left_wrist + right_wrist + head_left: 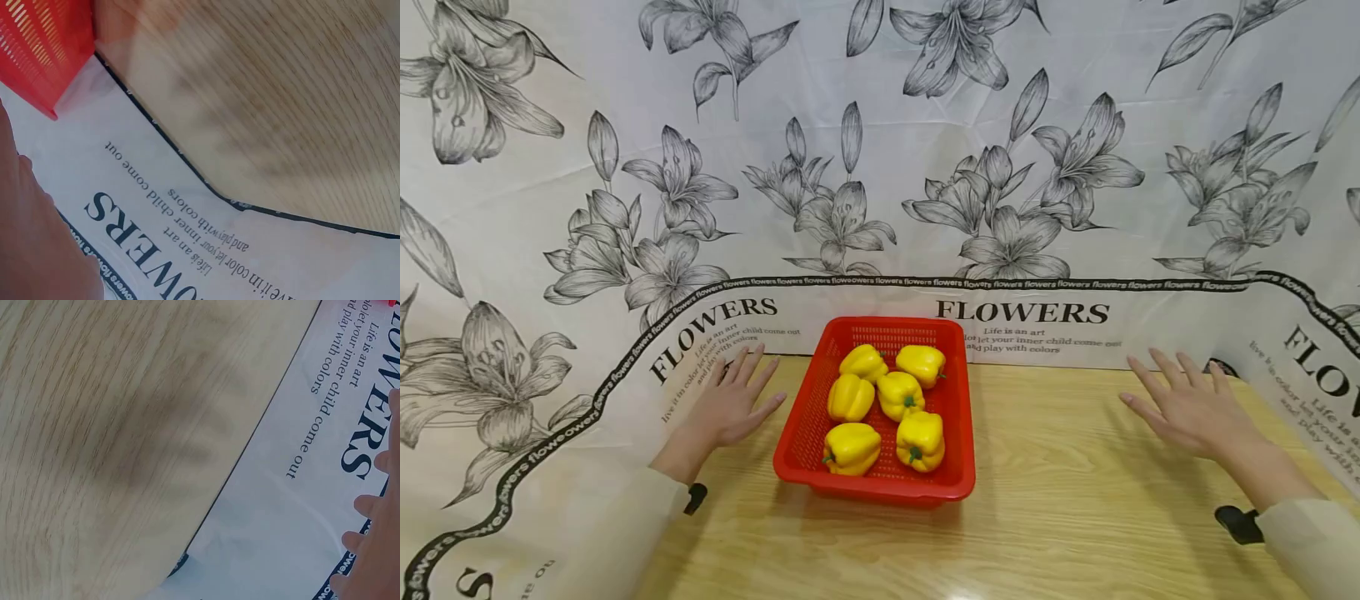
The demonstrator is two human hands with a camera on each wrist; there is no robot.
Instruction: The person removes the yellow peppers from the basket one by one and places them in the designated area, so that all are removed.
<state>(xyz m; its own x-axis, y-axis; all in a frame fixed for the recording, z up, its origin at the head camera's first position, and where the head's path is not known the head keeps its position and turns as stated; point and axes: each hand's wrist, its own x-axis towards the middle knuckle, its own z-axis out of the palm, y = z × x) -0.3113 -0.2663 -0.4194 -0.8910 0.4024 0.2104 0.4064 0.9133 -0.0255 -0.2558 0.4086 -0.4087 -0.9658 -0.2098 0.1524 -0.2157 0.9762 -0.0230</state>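
Observation:
A red plastic basket (pixel 797 433) with slotted walls stands on the wooden table, holding several yellow bell peppers (pixel 852 448) with green stems. To its left, my left hand (pixel 733 404) is held over the table with fingers spread, apart from the basket and holding nothing. Well to the right, my right hand (pixel 1195 408) hovers over the table, fingers straight and spread, nothing in it. In the left wrist view the basket's corner (pixel 50 62) shows beyond the left hand (pixel 44 231). The right wrist view catches part of the right hand (pixel 375 531) at its edge.
White cloth (pixel 880 225) printed with grey lilies and the word FLOWERS hangs behind and along both sides of the wooden table (pixel 1045 483). It meets the table's back edge just behind the basket. Dark wrist straps (pixel 1238 525) show at the sleeves.

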